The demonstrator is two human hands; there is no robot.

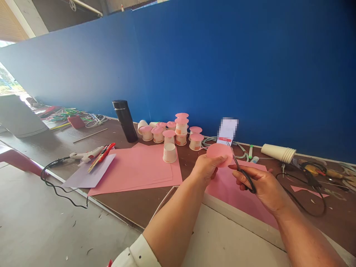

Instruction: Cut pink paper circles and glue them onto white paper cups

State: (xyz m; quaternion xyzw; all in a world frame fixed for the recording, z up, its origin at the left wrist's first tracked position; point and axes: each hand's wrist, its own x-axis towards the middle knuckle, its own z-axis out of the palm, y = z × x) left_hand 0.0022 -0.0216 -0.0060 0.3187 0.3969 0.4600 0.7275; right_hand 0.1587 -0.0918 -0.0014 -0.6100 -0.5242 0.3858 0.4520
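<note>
My left hand (pixel 207 167) pinches a round pink paper disc (pixel 218 152) and holds it up above the table edge. My right hand (pixel 261 185) grips black-handled scissors (pixel 241 169), whose blades point up toward the disc's right edge. A pink paper sheet (pixel 236 193) lies under both hands. Further back stands a cluster of small paper cups topped with pink discs (pixel 175 131), and one plain paper cup (pixel 169 152) rests upside down on a stack of pink sheets (pixel 139 168).
A black flask (pixel 125 120) stands behind the pink sheets. A glue gun (pixel 86 155) with a black cord, a red cutter (pixel 104 152) and a lilac sheet (pixel 89 172) lie at left. Stacked paper cups (pixel 278 152) and cables (pixel 308 185) lie at right. A blue wall backs the table.
</note>
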